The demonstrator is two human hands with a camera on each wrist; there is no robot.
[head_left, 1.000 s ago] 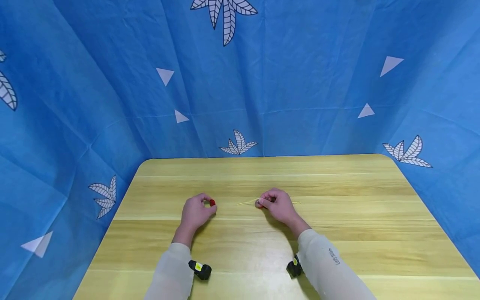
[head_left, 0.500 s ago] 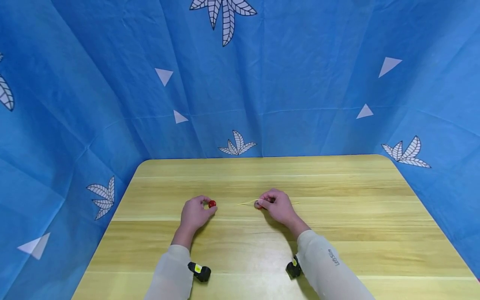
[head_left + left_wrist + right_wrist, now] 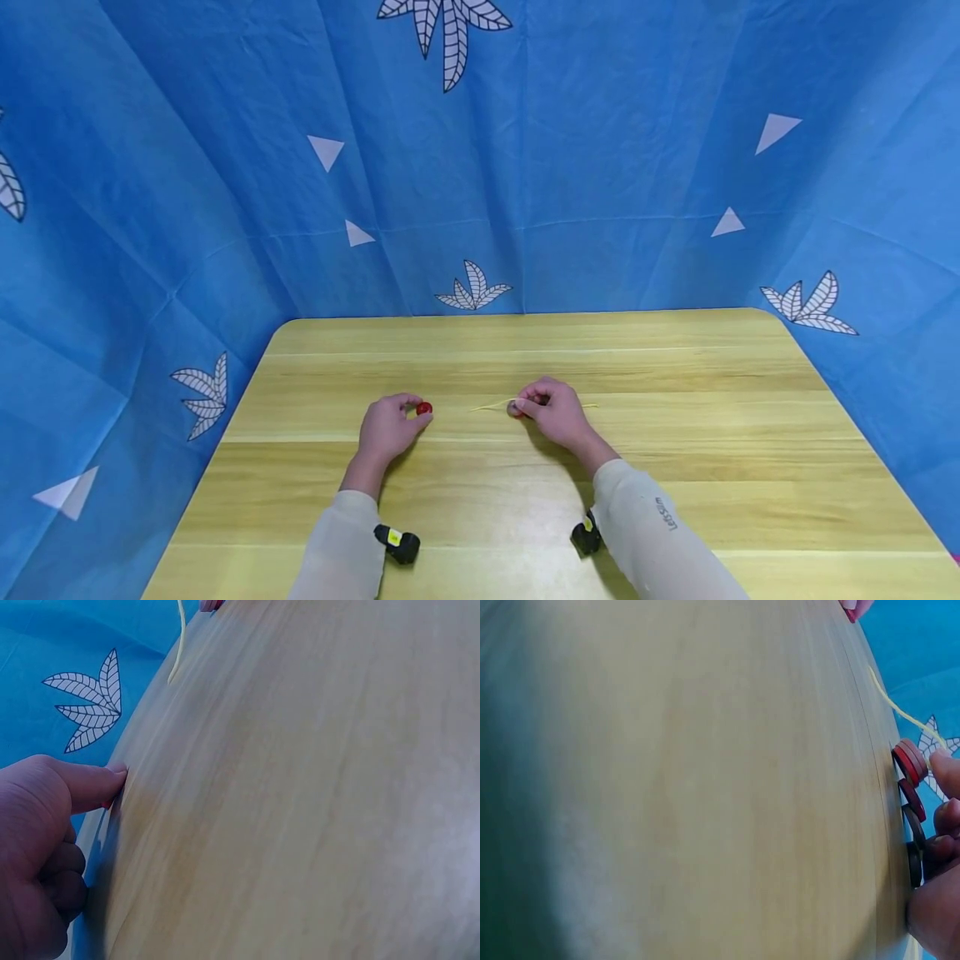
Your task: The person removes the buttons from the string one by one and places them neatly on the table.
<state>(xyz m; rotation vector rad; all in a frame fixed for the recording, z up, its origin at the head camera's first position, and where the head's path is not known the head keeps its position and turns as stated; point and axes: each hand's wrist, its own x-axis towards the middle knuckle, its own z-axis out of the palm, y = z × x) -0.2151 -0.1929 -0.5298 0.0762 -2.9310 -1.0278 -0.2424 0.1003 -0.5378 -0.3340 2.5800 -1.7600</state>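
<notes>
My left hand [image 3: 386, 429] pinches a small round red bead [image 3: 424, 408] between thumb and index finger, low over the wooden table; a darker centre shows in the bead's face. In the left wrist view the thumb hides nearly all of it. To the right, my right hand [image 3: 555, 412] pinches a thin yellow string [image 3: 489, 407] near several disc-shaped beads [image 3: 910, 762], red, brownish and dark. They stand in a row along the table under the fingers, which partly cover them. The string's free end points left, towards the red bead, with a gap between.
The light wooden table [image 3: 487, 508] extends around both hands, its far edge meeting a blue curtain [image 3: 615, 167] with white leaf prints. A black wrist camera [image 3: 406, 547] sits at the left sleeve, another black camera [image 3: 586, 537] at the right.
The red bead has turned between the left fingers, from edge-on to showing more of its round face. The right hand, string and other beads have hardly moved.
</notes>
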